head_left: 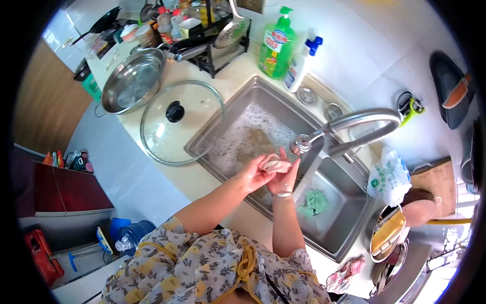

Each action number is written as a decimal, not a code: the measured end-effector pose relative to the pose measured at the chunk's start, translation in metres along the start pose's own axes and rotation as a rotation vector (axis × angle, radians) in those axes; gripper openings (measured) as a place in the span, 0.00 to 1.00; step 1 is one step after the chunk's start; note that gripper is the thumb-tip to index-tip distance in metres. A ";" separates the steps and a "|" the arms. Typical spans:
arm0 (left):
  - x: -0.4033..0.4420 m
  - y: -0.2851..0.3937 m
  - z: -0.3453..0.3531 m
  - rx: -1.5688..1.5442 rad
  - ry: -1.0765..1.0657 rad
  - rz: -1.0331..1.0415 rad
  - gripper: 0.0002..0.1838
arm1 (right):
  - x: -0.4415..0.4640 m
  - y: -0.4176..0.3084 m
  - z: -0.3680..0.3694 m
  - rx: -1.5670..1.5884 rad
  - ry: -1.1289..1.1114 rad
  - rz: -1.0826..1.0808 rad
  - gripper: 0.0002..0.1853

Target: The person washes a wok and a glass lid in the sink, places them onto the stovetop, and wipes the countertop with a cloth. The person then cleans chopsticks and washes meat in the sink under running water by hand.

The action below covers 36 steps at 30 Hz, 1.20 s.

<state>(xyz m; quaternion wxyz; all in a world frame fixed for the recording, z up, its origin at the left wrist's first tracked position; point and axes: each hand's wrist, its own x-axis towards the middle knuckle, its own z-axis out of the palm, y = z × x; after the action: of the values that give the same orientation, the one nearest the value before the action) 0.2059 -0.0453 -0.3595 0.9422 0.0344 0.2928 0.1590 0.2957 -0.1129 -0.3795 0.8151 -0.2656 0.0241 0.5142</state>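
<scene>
My left hand (254, 174) is closed around a pale, smooth-looking piece (276, 165), too small to name. My right hand (284, 179), a bracelet at its wrist, is cupped against the piece's other side, fingers pointing up toward the faucet. Both hands are over the near part of the sink's left basin (200, 147), above cloudy, foamy water (260, 119). Just beyond my right hand hangs the spray head of the curved metal faucet (372, 133). A crumpled green cloth (316, 201) lies in the right basin (338, 223).
A glass lid (195, 114) overlaps the sink's left edge, beside a steel pan (132, 83). Behind the sink stand a green pump bottle (277, 48) and a white spray bottle (299, 66). To the right are a plastic bag (389, 177) and a wooden board (440, 185).
</scene>
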 end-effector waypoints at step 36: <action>-0.017 0.036 0.051 1.319 -0.239 -0.603 0.13 | -0.018 -0.024 0.004 -1.937 -0.534 -0.916 0.28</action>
<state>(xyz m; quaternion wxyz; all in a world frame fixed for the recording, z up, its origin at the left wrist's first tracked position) 0.2111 -0.0152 -0.3023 0.7539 0.5295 0.2194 -0.3211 0.3071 -0.1339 -0.3610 0.3543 -0.6560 -0.6664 0.0058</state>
